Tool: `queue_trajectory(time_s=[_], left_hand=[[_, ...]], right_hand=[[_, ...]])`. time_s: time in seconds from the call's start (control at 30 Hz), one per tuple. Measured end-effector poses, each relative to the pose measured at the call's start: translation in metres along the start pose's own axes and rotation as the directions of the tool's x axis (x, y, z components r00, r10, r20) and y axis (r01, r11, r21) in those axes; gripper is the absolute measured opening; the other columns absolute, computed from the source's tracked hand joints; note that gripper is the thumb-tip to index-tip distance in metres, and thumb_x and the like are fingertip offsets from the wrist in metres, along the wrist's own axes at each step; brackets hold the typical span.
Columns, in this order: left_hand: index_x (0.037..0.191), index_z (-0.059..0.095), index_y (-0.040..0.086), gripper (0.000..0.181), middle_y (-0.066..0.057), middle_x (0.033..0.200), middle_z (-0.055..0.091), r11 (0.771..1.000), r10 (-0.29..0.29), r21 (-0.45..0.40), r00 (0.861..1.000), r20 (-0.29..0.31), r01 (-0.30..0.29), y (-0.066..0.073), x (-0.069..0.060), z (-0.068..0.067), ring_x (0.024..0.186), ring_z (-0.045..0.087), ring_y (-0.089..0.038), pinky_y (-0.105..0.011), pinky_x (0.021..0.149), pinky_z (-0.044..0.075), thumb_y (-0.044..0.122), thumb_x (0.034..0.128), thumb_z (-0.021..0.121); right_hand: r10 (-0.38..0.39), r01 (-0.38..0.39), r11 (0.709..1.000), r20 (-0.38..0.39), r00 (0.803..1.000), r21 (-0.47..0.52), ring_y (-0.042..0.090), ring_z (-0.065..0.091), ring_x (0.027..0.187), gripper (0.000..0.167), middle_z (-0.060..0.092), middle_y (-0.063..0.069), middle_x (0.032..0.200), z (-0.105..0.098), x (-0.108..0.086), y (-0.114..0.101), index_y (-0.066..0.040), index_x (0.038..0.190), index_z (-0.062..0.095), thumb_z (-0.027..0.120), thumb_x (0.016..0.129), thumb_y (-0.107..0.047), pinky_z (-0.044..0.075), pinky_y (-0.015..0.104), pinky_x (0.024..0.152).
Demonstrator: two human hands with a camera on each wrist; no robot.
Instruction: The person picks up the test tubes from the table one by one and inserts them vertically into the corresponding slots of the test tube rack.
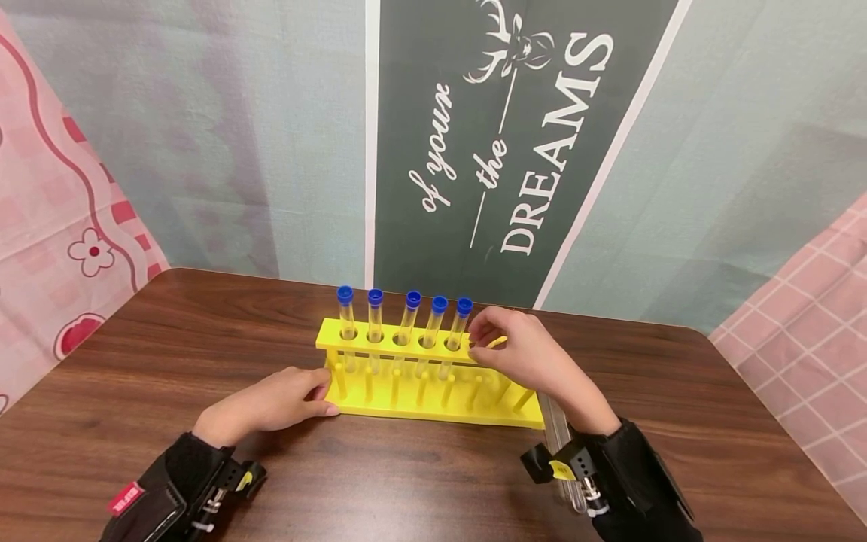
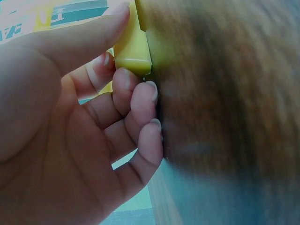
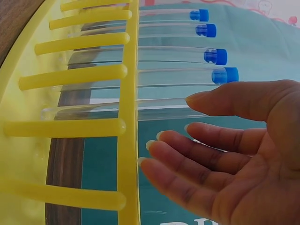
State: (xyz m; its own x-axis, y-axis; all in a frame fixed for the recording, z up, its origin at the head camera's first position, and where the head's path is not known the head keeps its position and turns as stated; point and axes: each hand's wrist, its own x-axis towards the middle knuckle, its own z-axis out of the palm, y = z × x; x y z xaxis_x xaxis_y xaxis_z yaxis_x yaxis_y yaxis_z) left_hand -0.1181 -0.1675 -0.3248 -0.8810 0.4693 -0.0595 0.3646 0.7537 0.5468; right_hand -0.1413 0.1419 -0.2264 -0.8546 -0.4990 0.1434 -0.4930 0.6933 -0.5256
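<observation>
A yellow test tube rack (image 1: pixel 433 403) stands on the table, holding several clear test tubes (image 1: pixel 407 325) with blue caps. Its left end is gripped by my left hand (image 1: pixel 278 399); in the left wrist view the thumb and curled fingers (image 2: pixel 145 105) lie on either side of the yellow end. At the rack's upper bar, my right hand (image 1: pixel 524 350) is beside the rightmost capped tube (image 1: pixel 457 327). The right wrist view shows its thumb at that tube (image 3: pixel 159 108) and the fingers loosely bent, apart from the thumb. That tube's cap is hidden there.
More clear tubes (image 1: pixel 557 425) lie on the brown table (image 1: pixel 379 482) to the right of the rack, partly under my right wrist. A hanging cloth with printed lettering (image 1: pixel 467 188) rises behind the table. Pink patterned cloths (image 1: pixel 68 203) hang at both sides.
</observation>
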Motion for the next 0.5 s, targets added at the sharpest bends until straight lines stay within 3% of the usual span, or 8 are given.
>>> queue_trajectory(time_s=[0.3, 0.5], left_hand=[[0.071, 0.043, 0.013, 0.033, 0.005, 0.059, 0.032, 1.000, -0.015, -0.001, 1.000, 0.001, 0.015, 0.000, 0.000, 0.000, 0.052, 0.032, -0.009, -0.023, 0.050, 0.026, 0.034, 0.0834, 0.065], [0.071, 0.043, 0.013, 0.033, 0.005, 0.059, 0.032, 1.000, -0.021, 0.003, 1.000, 0.000, 0.021, 0.002, 0.000, 0.000, 0.052, 0.032, -0.009, -0.023, 0.050, 0.026, 0.034, 0.0833, 0.065]], right_hand=[[-0.008, 0.008, 1.000, -0.010, 1.000, 0.022, 0.017, 0.057, 0.082, 0.013, 0.060, 0.001, 0.084, 0.000, -0.010, 0.004, -0.003, 0.092, 0.059, 0.066, 0.082, -0.006, 0.049, 0.037, 0.075], [-0.012, 0.012, 1.000, -0.037, 0.999, -0.003, 0.016, 0.058, 0.080, 0.012, 0.060, 0.000, 0.083, 0.001, -0.018, 0.006, -0.004, 0.091, 0.060, 0.066, 0.082, -0.007, 0.049, 0.034, 0.072]])
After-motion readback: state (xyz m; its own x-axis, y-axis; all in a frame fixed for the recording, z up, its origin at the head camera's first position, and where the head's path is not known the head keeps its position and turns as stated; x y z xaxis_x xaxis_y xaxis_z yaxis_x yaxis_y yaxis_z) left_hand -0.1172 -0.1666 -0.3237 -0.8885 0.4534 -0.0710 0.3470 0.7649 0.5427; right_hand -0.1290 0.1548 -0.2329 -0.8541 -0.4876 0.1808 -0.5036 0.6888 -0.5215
